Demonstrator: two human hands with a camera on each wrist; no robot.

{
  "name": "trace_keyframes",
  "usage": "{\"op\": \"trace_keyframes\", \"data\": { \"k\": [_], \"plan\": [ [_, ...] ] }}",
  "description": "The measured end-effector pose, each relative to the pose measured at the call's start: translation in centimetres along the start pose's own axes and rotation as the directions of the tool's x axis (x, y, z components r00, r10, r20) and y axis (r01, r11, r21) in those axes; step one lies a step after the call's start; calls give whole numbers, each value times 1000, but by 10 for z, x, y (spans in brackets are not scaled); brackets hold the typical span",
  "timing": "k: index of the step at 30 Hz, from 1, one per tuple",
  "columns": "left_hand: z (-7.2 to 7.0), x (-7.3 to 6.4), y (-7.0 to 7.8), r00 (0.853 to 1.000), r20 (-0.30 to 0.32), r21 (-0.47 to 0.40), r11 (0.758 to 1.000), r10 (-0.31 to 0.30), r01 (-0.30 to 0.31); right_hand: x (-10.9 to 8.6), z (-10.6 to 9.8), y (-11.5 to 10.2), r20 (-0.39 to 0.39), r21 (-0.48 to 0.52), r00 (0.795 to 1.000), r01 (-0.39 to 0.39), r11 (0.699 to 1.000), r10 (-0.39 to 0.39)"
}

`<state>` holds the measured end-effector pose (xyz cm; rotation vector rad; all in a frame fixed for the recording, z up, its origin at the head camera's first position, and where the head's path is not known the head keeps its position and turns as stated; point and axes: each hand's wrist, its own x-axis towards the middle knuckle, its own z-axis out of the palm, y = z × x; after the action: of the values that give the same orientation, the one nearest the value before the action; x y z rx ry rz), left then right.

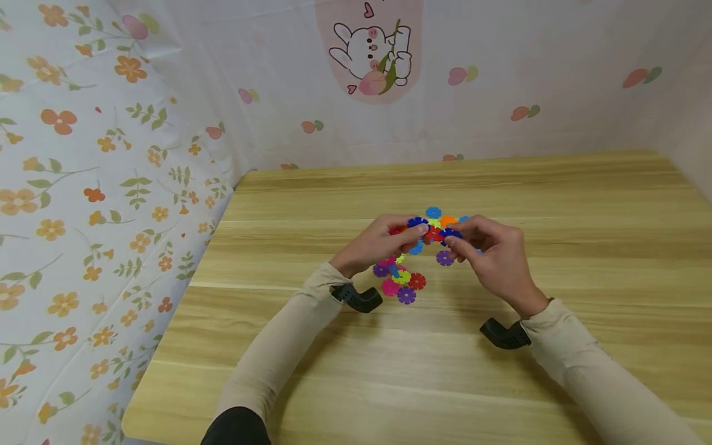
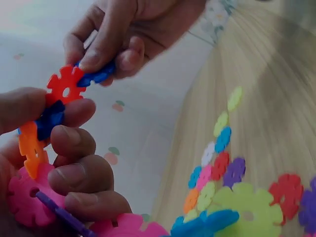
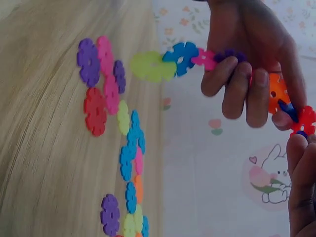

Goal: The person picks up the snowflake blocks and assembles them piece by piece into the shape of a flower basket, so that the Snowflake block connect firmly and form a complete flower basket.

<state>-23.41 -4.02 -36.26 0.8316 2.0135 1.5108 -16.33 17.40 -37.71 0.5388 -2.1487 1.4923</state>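
My left hand grips a chain of slotted snowflake discs, thumb and forefinger pinching a dark blue disc. A red disc stands slotted into that one. At the red disc's other side my right hand pinches a second dark blue disc, its edge meeting the red one. An orange disc and a pink disc lie against the left palm. Beyond the left fingers the chain runs on through a light blue disc to a yellow-green disc; fingers hide its middle.
Several loose discs lie on the wooden table under and behind the hands, among them a purple disc, a red disc and an upper light blue disc. A printed curtain hangs along the table's back and left edges.
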Motion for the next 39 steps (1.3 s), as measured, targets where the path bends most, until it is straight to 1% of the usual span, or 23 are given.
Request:
{"op": "trace_keyframes", "data": {
  "k": [2,5,7,8,9,11,13,14,16,19,20,22,23,25,27,30,31,33,35,37,39],
  "plan": [
    [0,2,1,1000,6,0,1000,4,-4,2,-1,1,14,11,1000,-22,1000,22],
    [-2,6,2,1000,-3,16,1000,-15,15,6,-2,4,63,45,993,-107,993,104],
    [-4,10,1,999,-10,19,999,-50,50,9,-4,7,104,75,974,-208,975,200],
    [-4,11,0,998,-13,8,998,-67,67,11,-4,9,124,93,958,-270,958,258],
    [-6,12,-1,996,-23,-19,996,-91,90,12,-5,11,142,120,939,-332,936,314],
    [-9,13,-5,990,-50,-99,987,-136,130,14,-5,16,171,198,898,-434,879,405],
    [-13,12,-10,983,-78,-205,968,-165,146,14,-4,20,198,290,862,-507,812,467],
    [-15,11,-12,980,-92,-264,953,-176,147,15,-4,22,211,346,847,-531,773,488],
    [-18,7,-17,976,-111,-359,923,-190,139,15,-3,24,229,448,825,-561,696,517],
    [-21,3,-23,974,-130,-432,895,-183,111,16,-1,26,249,549,793,-588,593,556],
    [-21,2,-25,974,-135,-447,889,-180,102,16,0,26,252,576,786,-591,565,565],
    [-21,-1,-29,975,-140,-460,883,-175,92,16,1,27,255,606,771,-598,524,584],
    [-21,-2,-31,973,-146,-452,887,-177,93,17,2,27,256,622,766,-597,507,589],
    [-21,-7,-36,970,-141,-462,880,-196,110,17,3,28,255,644,760,-595,481,598],
    [-22,-13,-41,966,-123,-470,871,-227,145,18,5,28,255,662,757,-590,462,601],
    [-23,-23,-50,955,-118,-476,859,-274,188,21,10,29,262,683,752,-587,434,605],
    [-24,-26,-52,951,-125,-471,861,-281,192,22,12,29,267,687,748,-590,425,608],
    [-27,-31,-55,940,-177,-452,873,-290,184,25,17,30,275,692,734,-600,402,621],
    [-32,-35,-59,924,-256,-414,896,-284,161,28,24,32,290,685,716,-619,385,635],
    [-39,-39,-62,898,-347,-366,921,-271,137,32,34,36,311,660,699,-646,383,644],
    [-47,-43,-67,867,-423,-310,941,-263,134,37,46,40,334,631,683,-674,384,650]
  ]
}}
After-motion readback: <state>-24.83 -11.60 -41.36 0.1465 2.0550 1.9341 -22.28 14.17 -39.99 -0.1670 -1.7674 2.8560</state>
